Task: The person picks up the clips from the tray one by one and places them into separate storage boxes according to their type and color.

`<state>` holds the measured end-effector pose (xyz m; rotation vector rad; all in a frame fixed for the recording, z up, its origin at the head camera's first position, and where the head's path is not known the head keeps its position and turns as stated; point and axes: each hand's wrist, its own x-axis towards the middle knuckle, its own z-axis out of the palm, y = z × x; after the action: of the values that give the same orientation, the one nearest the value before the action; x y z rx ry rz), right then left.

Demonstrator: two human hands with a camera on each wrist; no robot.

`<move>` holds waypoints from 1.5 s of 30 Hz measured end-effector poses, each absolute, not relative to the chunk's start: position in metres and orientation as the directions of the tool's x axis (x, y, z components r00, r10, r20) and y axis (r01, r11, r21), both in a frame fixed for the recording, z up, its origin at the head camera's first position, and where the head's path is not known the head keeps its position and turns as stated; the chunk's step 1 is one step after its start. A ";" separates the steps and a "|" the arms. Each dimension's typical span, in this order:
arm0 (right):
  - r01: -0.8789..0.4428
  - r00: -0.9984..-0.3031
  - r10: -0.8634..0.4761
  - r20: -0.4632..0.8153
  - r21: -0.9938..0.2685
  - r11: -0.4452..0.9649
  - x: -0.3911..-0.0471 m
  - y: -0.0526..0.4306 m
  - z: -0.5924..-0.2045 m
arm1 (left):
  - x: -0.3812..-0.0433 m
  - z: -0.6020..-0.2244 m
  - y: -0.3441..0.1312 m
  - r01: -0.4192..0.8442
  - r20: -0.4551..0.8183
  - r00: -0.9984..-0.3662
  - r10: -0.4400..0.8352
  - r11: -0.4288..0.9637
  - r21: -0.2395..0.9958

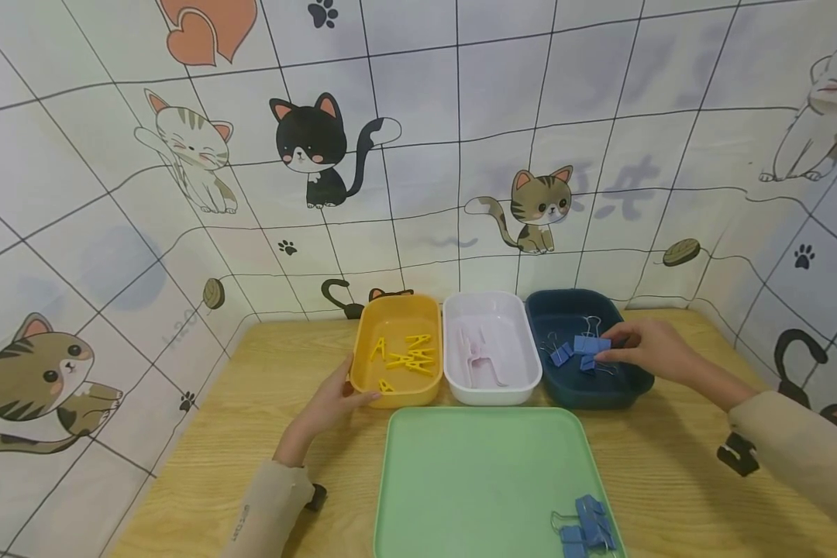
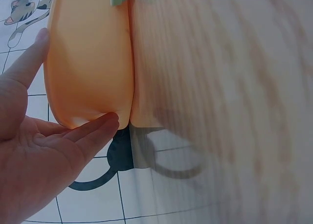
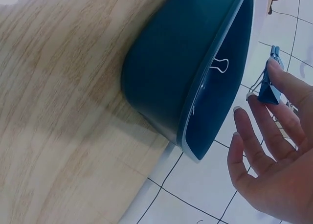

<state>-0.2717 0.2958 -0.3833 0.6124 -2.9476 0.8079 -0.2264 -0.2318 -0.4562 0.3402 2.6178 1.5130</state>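
Observation:
My right hand pinches a blue binder clip between thumb and fingers, over the dark blue bin. The right wrist view shows this clip above the bin's rim, its wire handle sticking out. More blue binder clips lie inside that bin. My left hand rests against the near left corner of the yellow bin, thumb at the front and fairly straight fingers along the outer side. Several yellow clips lie in it. Two or more blue binder clips sit on the green tray.
Between the yellow and dark blue bins stands a white bin with pink clips inside. The green tray lies in front of the three bins on the wooden table. A cat-patterned wall covering encloses the back and sides.

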 end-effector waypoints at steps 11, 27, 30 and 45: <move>-0.345 -0.932 -0.355 0.074 -0.481 0.806 -0.283 0.300 -0.383 | -0.225 -0.454 -0.232 0.145 0.028 -0.968 0.248 0.471 0.870; -0.361 -0.925 -0.378 0.046 -0.417 0.834 -0.301 0.300 -0.379 | -0.227 -0.454 -0.231 0.134 0.018 -0.970 0.242 0.471 0.872; -0.358 -0.926 -0.375 0.043 -0.414 0.837 -0.303 0.300 -0.379 | -0.226 -0.454 -0.232 0.140 0.021 -0.969 0.247 0.474 0.869; -0.372 -0.919 -0.393 0.033 -0.407 0.834 -0.312 0.299 -0.385 | -0.226 -0.454 -0.232 0.131 0.013 -0.971 0.240 0.485 0.864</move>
<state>-0.3117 0.2989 -0.3850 0.6383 -3.0588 0.6620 -0.2258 -0.2322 -0.4544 0.3279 2.6112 1.5050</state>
